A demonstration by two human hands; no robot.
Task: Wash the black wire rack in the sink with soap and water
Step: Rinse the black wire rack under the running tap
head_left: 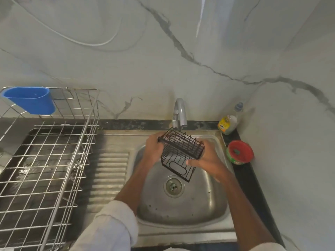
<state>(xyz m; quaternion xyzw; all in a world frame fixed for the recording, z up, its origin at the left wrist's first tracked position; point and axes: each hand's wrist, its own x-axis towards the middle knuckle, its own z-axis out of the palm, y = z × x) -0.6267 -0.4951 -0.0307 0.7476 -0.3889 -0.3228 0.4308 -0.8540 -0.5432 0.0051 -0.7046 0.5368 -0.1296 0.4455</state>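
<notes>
One black wire rack (pixel 178 153) is held tilted over the sink (pixel 183 205), just under the one tap (pixel 179 113) at 12 o'clock. Two hands hold it: the left hand (pixel 154 149) grips its 9 o'clock end with fingers curled shut around the frame, and the right hand (pixel 204 158) clasps the 3 o'clock side, thumb pressed on the wires, the other fingers hidden behind. One drain (pixel 174 186) sits at the bowl's centre.

At 3 o'clock of the sink stand one dish-soap bottle (pixel 228 124) with a yellow label, its writing too blurred to read, and one red-rimmed round tub (pixel 239 152). At 9 o'clock sits one silver wire drying basket (pixel 47 160) with one blue plastic cup (pixel 30 100) hooked on its far rim.

The surface is a steel sink unit with a ribbed drainboard (pixel 110 171), edged by dark stone. The wall (pixel 126 51) behind is pale marble with grey veins; one white cable (pixel 72 39) loops across it.
</notes>
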